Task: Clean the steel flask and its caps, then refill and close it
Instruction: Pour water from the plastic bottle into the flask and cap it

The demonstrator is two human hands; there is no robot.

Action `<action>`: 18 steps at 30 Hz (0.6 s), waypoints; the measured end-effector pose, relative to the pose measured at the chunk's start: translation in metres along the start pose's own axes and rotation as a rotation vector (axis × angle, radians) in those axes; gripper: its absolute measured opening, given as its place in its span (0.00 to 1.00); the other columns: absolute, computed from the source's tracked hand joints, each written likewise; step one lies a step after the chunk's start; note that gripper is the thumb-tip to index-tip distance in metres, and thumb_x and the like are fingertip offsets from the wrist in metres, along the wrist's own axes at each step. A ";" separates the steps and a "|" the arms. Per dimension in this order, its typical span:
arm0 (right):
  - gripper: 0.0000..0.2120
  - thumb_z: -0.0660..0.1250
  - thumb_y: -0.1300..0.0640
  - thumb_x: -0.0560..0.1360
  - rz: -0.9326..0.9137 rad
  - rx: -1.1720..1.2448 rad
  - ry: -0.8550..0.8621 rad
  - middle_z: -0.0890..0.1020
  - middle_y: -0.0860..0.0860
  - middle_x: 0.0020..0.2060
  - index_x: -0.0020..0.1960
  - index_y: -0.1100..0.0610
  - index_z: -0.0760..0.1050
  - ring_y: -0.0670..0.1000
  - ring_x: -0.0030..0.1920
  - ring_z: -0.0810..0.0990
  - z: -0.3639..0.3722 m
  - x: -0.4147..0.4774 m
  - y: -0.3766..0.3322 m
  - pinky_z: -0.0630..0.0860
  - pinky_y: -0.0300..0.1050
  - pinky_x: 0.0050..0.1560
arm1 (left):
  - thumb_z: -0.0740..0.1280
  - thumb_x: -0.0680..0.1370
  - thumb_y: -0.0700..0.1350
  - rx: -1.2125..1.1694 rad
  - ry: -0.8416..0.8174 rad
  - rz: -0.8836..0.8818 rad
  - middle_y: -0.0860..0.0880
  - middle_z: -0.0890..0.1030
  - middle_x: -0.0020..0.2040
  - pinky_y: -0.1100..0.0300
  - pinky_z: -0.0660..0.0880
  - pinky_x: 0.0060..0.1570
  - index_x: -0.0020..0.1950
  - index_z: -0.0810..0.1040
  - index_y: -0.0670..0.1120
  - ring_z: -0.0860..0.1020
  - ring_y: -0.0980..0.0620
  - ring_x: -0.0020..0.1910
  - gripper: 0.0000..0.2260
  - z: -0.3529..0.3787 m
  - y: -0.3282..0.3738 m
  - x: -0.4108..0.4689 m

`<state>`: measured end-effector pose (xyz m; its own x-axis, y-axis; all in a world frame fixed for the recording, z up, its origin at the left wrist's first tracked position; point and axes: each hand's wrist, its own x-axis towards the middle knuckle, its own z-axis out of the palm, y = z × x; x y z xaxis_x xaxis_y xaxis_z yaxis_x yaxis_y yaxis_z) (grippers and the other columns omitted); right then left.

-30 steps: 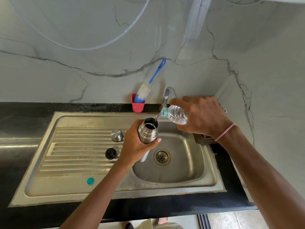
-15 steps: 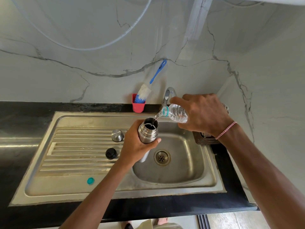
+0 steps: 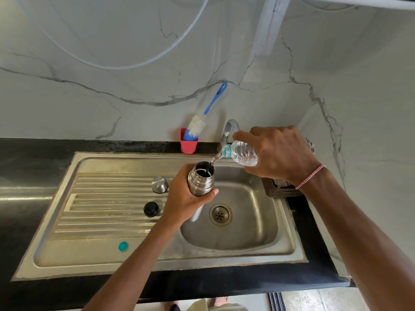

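Steel flask is held upright at frame centre over the sink basin, left hand fingers wrapped round it, while beyond it right hand fingers curl round a tilted water bottle pouring into its mouth.

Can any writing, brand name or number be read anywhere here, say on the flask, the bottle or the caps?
No text here is legible.
On the blue brush handle: a dark printed mark near its tip, too small to read.
On the black cap: a faint pale mark on top, too blurred to read.
On the steel flask, plastic bottle, steel cap and teal cap: no writing shows.
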<state>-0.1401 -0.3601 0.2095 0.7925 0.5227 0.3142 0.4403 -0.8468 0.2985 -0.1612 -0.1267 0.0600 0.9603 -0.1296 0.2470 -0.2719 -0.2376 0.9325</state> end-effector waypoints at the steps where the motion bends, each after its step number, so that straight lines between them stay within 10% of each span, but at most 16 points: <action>1: 0.32 0.78 0.43 0.64 0.001 0.001 -0.002 0.83 0.50 0.40 0.65 0.49 0.76 0.57 0.33 0.82 0.000 0.000 0.000 0.74 0.45 0.33 | 0.85 0.67 0.44 -0.002 -0.002 -0.003 0.55 0.84 0.52 0.62 0.78 0.51 0.62 0.77 0.49 0.83 0.52 0.51 0.27 0.000 0.000 0.000; 18: 0.32 0.77 0.39 0.67 -0.007 -0.019 -0.007 0.84 0.51 0.44 0.67 0.48 0.75 0.57 0.36 0.82 -0.002 0.003 0.000 0.77 0.46 0.34 | 0.85 0.67 0.45 0.011 0.007 -0.007 0.55 0.84 0.52 0.63 0.78 0.50 0.62 0.76 0.48 0.83 0.52 0.51 0.28 -0.003 -0.001 -0.001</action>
<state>-0.1385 -0.3583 0.2123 0.7924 0.5279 0.3058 0.4376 -0.8411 0.3180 -0.1621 -0.1237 0.0595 0.9627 -0.1207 0.2422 -0.2656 -0.2495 0.9312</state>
